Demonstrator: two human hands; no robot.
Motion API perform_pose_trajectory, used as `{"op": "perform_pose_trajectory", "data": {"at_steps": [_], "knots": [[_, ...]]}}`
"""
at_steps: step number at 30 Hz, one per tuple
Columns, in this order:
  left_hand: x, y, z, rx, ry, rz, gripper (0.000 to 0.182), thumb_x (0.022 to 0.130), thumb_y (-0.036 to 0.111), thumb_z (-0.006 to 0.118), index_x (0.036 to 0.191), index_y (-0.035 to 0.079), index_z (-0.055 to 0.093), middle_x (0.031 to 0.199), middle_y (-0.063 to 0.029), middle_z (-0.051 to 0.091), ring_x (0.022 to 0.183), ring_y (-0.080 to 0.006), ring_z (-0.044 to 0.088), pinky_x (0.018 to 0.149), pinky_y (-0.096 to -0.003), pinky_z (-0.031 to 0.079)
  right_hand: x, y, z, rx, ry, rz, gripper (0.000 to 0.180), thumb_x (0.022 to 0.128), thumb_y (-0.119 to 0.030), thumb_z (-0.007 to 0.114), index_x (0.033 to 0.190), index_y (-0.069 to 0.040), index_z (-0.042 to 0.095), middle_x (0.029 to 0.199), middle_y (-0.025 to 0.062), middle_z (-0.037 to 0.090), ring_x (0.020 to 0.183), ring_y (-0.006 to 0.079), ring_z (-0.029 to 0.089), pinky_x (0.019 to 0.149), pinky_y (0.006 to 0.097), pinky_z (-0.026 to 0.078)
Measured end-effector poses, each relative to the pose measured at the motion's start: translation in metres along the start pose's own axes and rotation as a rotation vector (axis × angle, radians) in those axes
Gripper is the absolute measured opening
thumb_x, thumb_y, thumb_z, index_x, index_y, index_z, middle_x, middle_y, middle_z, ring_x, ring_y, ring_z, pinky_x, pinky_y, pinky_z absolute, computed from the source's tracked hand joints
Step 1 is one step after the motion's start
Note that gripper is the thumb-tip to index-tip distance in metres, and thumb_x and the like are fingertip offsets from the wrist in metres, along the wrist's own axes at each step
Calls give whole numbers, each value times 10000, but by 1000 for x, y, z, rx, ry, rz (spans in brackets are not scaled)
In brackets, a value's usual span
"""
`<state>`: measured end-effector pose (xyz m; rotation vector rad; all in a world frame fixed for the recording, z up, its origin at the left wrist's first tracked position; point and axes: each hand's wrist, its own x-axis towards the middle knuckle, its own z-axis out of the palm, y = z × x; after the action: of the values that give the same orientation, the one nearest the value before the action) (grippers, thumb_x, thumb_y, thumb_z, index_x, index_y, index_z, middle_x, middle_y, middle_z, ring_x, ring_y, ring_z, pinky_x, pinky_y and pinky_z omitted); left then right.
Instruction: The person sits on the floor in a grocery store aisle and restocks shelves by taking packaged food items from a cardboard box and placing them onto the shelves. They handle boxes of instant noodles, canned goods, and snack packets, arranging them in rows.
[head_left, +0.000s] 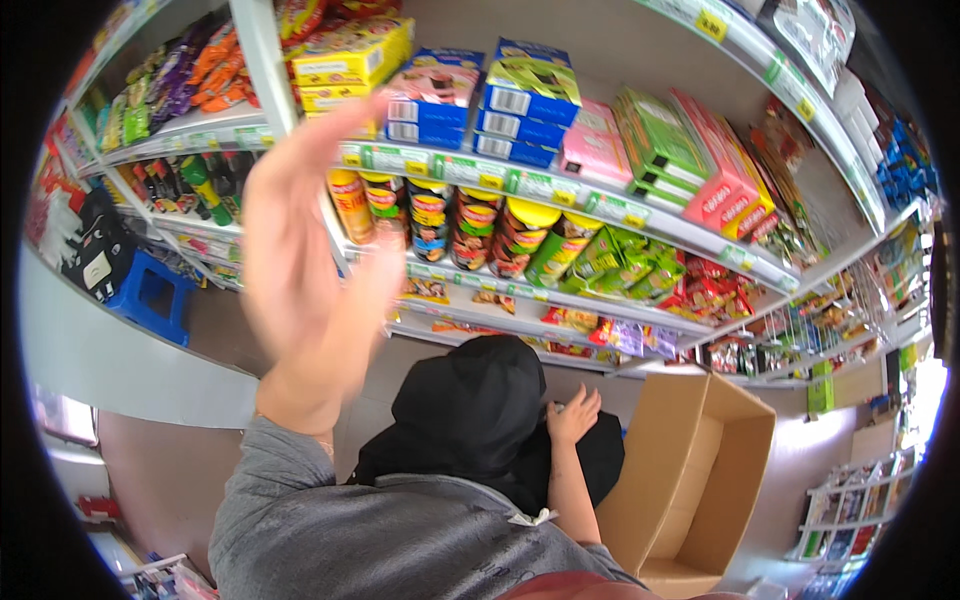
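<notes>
My left hand (315, 247) is raised at the left of the view, blurred, in front of the shelves, with its fingers extended and nothing seen in it. Lower down, my right hand (574, 416) rests by my black-clothed knee (480, 409); a small pale thing shows at its fingers, too hidden to name. Behind the raised hand stand yellow boxes (349, 60) on the upper shelf and canisters with yellow lids (472, 229) on the shelf below. An open, empty cardboard box (675, 480) lies on the floor to the right of my right hand.
Blue-and-pink boxes (435, 94), green boxes (667, 142) and red boxes (724, 187) line the upper shelf. Green snack bags (622, 262) lie beside the canisters. A blue plastic stool (154, 292) and a black bag (97, 247) are at the left, near a pale counter (135, 352).
</notes>
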<state>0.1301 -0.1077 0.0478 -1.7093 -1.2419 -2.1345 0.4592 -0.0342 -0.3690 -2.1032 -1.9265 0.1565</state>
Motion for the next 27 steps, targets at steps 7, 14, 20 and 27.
{"op": "perform_pose_trajectory", "data": {"at_steps": [7, 14, 20, 27], "knots": [[-20, 77, 32, -1552, -1030, -58, 604, 926, 276, 567, 1424, -24, 407, 1337, -189, 557, 1269, -290, 511, 1113, -397, 330, 1, -9, -2, 45, -14, -2, 840, 688, -243, 830, 1401, -59, 426, 1483, 230, 353, 1405, 406, 288, 1105, 504, 306], [-28, 91, 48, -1900, -1180, -44, 525, 979, 236, 484, 1444, 1, 410, 1300, -148, 589, 1211, -240, 549, 1066, -354, 371, -3, -2, -12, 117, 21, 19, 834, 690, -231, 828, 1399, -50, 427, 1468, 239, 354, 1397, 415, 289, 1100, 519, 304], [-24, 85, 39, -2322, -1348, -161, 469, 1025, 201, 412, 1460, 23, 412, 1269, -114, 617, 1162, -198, 582, 1025, -318, 406, -5, 4, -18, 152, -30, 68, 836, 707, -253, 827, 1410, -64, 415, 1495, 232, 315, 1416, 411, 255, 1118, 510, 278], [-57, 98, 78, -2841, -1409, -4, 422, 1068, 194, 358, 1453, 50, 453, 1202, -59, 651, 1079, -177, 618, 983, -319, 441, -2, 2, -12, 161, -22, 77, 837, 707, -271, 823, 1409, -67, 414, 1500, 234, 310, 1416, 411, 255, 1116, 512, 280]]}}
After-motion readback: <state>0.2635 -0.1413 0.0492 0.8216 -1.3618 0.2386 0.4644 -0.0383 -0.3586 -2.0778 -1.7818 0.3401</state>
